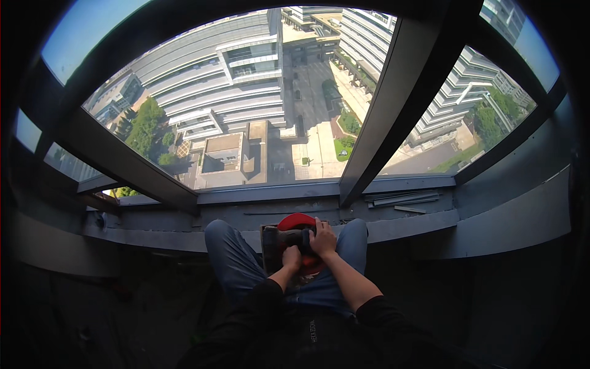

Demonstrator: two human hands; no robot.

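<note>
The wearer's dark shirt lies nearest the camera, at 6 o'clock; both forearms extend from it toward the lap. Directions below are taken from the dark handheld device, probably a cordless power tool, which sits between the thighs, in front of a red rounded object whose identity cannot be confirmed. The left hand is narrow and curled at the device's 5 o'clock edge; its contact surface is hidden, so a firm grip cannot be verified. The right hand lies at 3 o'clock, fingers partly extended over the device's end; whether it clamps or merely braces cannot be told. The step in hand appears to be two-handed handling of the device on the lap; any further move calls for steady support from one hand. Jeans bound the work at 9 and 3 o'clock. The window ledge crosses at 12 o'clock, with loose metal strips toward 2 o'clock. A mullion rises toward 1 o'clock. Usable room lies above the lap; shadow at 8 and 4 o'clock prevents assessment.
</note>
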